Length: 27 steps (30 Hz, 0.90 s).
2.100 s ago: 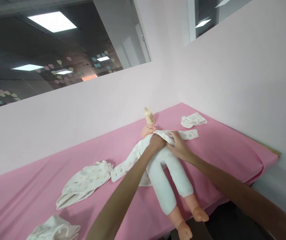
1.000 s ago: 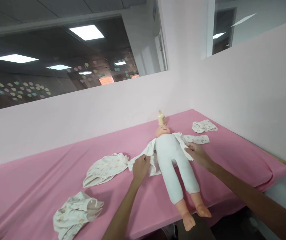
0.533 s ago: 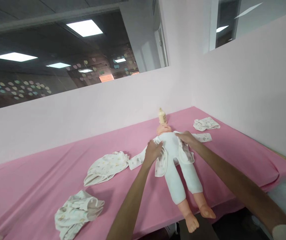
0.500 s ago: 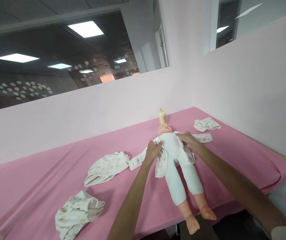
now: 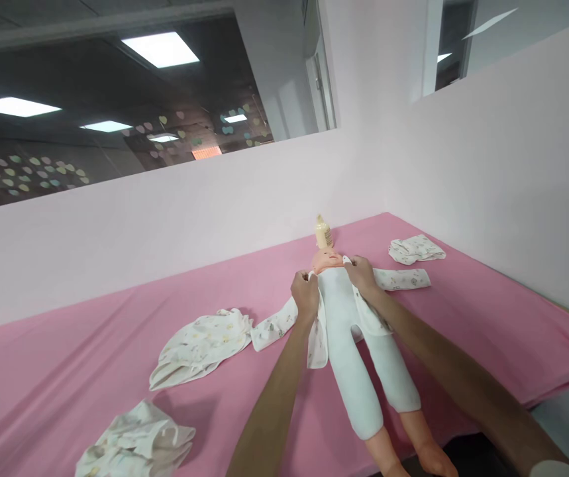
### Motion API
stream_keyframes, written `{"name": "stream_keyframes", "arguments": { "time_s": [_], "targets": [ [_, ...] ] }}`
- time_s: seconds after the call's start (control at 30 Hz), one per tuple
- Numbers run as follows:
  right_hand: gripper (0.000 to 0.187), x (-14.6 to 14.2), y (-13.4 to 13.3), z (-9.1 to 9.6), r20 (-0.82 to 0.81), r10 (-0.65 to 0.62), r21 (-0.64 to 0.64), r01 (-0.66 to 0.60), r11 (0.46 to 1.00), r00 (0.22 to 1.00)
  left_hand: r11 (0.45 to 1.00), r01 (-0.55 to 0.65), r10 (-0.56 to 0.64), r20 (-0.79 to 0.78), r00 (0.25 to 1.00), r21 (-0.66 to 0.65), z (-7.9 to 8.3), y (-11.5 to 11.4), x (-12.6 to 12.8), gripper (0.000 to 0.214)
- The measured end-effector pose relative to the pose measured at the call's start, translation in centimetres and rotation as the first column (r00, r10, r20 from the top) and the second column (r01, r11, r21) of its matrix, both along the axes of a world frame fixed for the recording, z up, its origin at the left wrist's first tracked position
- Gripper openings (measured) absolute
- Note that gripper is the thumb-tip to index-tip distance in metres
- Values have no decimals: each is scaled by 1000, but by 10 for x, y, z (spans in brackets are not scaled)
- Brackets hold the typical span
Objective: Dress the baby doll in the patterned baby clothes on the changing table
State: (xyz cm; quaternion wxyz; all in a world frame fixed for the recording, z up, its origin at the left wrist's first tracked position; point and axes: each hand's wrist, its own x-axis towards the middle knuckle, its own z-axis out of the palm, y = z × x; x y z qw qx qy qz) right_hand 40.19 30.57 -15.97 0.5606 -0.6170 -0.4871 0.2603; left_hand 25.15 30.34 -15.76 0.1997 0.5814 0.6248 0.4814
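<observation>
A baby doll (image 5: 340, 311) with a white body lies on its back on the pink sheet, its head toward the wall and its feet toward me. Under and around its torso is an open, printed white baby jacket (image 5: 318, 344), sleeves stretched out to both sides. My left hand (image 5: 306, 293) pinches the jacket's left front edge near the doll's shoulder. At the other side of the neck, my right hand (image 5: 360, 271) is closed on the right front edge, lifting it slightly. The doll's arms are hidden.
A pump bottle (image 5: 322, 233) stands behind the doll's head. Folded printed cloth (image 5: 416, 249) lies at the right. To the left are a printed cap-like cloth (image 5: 202, 348) and a crumpled printed garment (image 5: 135, 442). Walls border the pink-covered table (image 5: 487, 331) behind and at right.
Both hands have moved up to the collar area and now hold the jacket's front edges, which are drawn up beside the neck. The view has shifted slightly.
</observation>
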Motion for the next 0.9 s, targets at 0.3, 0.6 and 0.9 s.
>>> {"name": "stream_keyframes", "arguments": {
  "time_s": [0.3, 0.6, 0.9],
  "targets": [
    [22, -8, -10, -4, 191, -10, 132, -16, 991, 982, 956, 70, -30, -143, 989, 286, -6, -7, 9, 14],
    [22, -8, -19, -3, 148, 153, 191, -180, 965, 977, 945, 256, -206, -236, 950, 206, -5, -9, 12, 12],
    [22, -10, -23, -4, 159, 246, 218, -276, 936, 956, 929, 291, -185, -394, 900, 227, -9, -8, 11, 12]
  ]
}}
